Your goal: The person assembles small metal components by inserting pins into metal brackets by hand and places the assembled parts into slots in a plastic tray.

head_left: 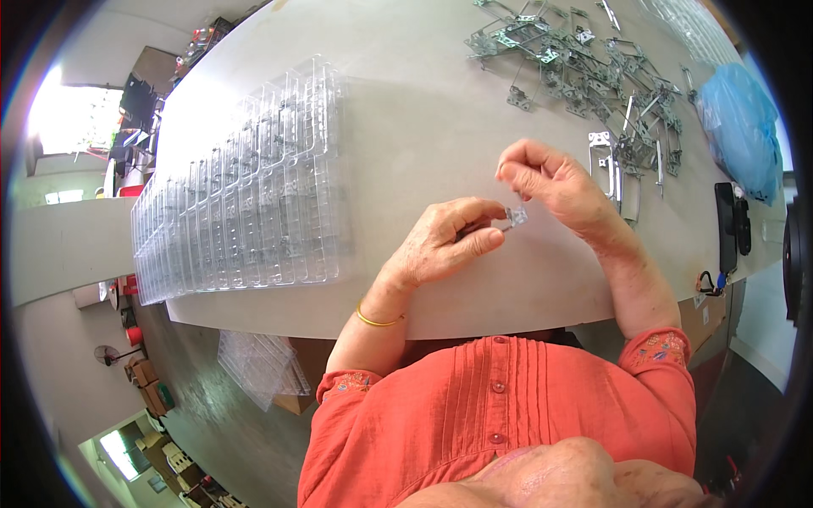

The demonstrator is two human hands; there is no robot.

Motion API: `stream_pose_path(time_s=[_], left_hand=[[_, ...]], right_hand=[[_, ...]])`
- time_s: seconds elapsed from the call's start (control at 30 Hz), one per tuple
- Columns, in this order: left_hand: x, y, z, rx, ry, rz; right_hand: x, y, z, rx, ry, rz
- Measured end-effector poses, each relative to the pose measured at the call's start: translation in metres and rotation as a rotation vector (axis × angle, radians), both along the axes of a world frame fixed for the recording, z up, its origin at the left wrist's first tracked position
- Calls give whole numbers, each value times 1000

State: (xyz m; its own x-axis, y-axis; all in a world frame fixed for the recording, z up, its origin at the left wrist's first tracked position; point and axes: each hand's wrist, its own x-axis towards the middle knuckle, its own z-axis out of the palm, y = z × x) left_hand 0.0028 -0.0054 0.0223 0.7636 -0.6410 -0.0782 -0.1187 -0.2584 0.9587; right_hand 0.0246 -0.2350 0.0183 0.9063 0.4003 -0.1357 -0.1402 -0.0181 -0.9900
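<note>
Both hands' fingers (474,240) pinch small metal clip (515,217) | near table edge (474,326) (bare top around)

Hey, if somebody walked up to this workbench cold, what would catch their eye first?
Probably the two hands at the middle of the pale table: the left hand and right hand pinch a small clear piece between them. Next, the wide rows of clear plastic trays to the left, and the tangled heap of metal brackets at the upper right beside a blue plastic bag.
</note>
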Motion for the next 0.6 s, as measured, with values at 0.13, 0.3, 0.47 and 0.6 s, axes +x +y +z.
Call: stream_pose_path(time_s=[0.13, 0.3, 0.47, 0.6], left_hand=[[-8, -5, 0, -177, 284, 243], [1, 0, -8, -399, 364, 347], [0, -2, -8, -393, 337, 360], [0, -2, -6, -340, 319, 375]], right_hand=[[-1, 3, 11, 157, 21, -284], [-11, 8, 21, -38, 92, -100], [-15, 15, 17, 50, 106, -57], [-16, 16, 16, 52, 101, -57]])
